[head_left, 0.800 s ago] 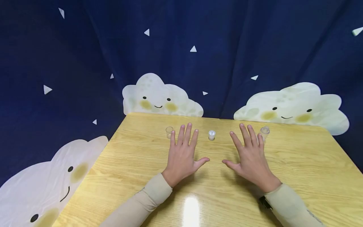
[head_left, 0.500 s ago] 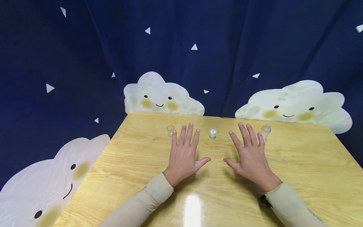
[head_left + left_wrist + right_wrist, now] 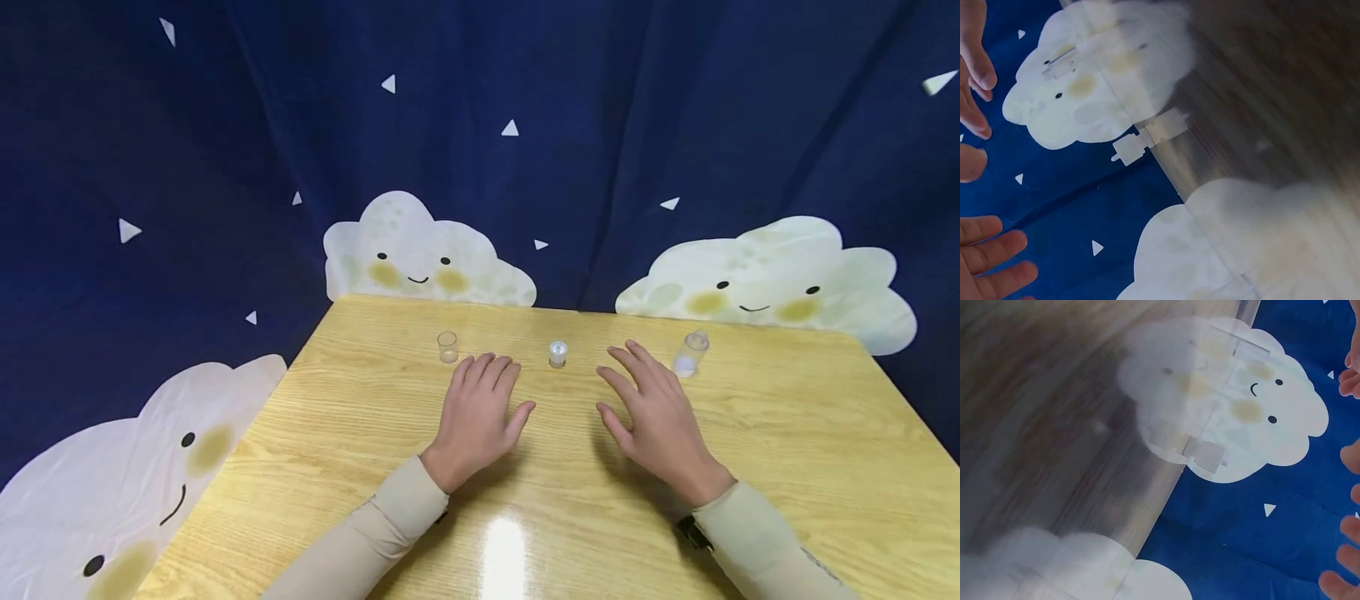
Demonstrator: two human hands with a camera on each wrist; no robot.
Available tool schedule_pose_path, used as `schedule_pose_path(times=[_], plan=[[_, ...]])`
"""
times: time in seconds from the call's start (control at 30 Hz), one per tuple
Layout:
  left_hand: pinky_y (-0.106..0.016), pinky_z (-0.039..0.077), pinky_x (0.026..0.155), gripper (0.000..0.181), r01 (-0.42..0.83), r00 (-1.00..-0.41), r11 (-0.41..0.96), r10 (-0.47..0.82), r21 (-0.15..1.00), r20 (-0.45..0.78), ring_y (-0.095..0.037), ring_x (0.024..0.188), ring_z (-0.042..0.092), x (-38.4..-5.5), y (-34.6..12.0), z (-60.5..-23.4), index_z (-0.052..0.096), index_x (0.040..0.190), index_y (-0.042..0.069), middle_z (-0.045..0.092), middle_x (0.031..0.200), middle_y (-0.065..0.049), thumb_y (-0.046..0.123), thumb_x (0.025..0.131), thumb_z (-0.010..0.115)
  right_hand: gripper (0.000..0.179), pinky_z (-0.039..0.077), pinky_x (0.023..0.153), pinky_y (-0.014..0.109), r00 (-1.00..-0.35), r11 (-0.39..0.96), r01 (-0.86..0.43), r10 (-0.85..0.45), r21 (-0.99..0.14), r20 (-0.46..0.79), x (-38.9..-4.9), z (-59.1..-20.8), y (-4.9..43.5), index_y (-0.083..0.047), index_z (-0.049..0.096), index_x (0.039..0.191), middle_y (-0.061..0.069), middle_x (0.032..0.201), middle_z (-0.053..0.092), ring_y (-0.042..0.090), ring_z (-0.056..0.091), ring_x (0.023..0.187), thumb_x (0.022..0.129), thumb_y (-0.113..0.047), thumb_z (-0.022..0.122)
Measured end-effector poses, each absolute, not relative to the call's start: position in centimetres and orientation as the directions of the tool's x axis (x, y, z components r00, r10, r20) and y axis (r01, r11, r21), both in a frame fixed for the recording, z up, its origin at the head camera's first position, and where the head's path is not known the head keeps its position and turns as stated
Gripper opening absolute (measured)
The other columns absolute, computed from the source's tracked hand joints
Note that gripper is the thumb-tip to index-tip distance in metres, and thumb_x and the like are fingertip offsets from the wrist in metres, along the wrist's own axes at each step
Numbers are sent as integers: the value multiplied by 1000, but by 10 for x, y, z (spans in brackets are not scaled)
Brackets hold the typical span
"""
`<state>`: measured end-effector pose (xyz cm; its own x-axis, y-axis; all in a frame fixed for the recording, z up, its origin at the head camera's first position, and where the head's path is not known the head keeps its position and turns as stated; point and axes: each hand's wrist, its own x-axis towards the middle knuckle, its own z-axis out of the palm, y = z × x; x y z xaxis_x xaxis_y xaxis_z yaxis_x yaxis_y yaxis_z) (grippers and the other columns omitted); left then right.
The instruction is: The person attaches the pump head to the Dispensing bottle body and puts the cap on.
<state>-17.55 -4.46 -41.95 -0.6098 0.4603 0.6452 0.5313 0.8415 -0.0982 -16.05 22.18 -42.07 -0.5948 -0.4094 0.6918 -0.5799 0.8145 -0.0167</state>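
On the wooden table, a small clear cup (image 3: 447,347) stands at the left, just beyond the fingertips of my left hand (image 3: 471,425). A small white, cap-like piece (image 3: 557,353) sits in the middle, apart from both hands. To the right is a clear bottle-shaped container (image 3: 691,353) with something whitish near its base, beyond my right hand (image 3: 660,421). Both hands are over the table, palms down, holding nothing, fingers relaxed and slightly bent. The white piece (image 3: 1129,149) shows in the left wrist view, and the cup (image 3: 1251,350) faintly in the right wrist view.
The light wooden table (image 3: 337,392) reaches back to a dark blue curtain (image 3: 465,100) printed with smiling clouds and white triangles. A bright light reflection lies on its near part. A dark band sits at the right cuff (image 3: 693,533).
Both hands have gone from widely spread fingers to looser, slightly bent ones, and the fingertips have drawn back. The cup and container are less covered now. The objects have stayed in place.
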Motion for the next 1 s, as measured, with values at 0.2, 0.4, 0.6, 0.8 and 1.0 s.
schedule_pose_path(times=[0.2,0.4,0.6,0.8,1.0], plan=[[-38,49,100,42,560,-568,823,466,-95,679,-21,109,63,-176,-45,-419,67,120,11,71,113,-2,40,90,66,35,50,88,55,-579,793,-610,-433,-13,691,-160,-418,224,-3,67,115,18,128,61,38,54,123,92,-29,59],[-37,50,96,41,574,-564,814,470,-88,679,-21,109,64,-174,-44,-418,67,120,11,70,114,-2,38,89,68,35,50,93,51,-596,790,-613,-445,-21,669,-157,-418,225,-4,67,116,16,127,62,35,57,119,91,-27,61],[-35,52,98,39,650,-602,758,475,49,643,-21,112,64,-170,-45,-419,65,121,9,69,119,-4,30,89,70,32,49,97,44,-597,784,-619,-424,-55,681,-153,-420,222,-5,68,115,13,120,66,30,61,113,94,-27,58],[-35,49,106,41,676,-712,643,445,359,544,-21,123,61,-170,-46,-420,62,128,8,65,130,-6,26,91,69,33,51,93,44,-602,794,-605,-405,-62,688,-153,-424,223,-3,69,114,14,116,68,30,62,109,86,-21,69],[-36,48,107,42,647,-748,633,420,425,515,-21,125,60,-172,-47,-420,61,129,9,64,132,-5,27,92,68,35,53,89,45,-610,799,-598,-404,-61,681,-153,-426,224,-3,70,112,13,115,68,30,62,106,80,-19,74]])
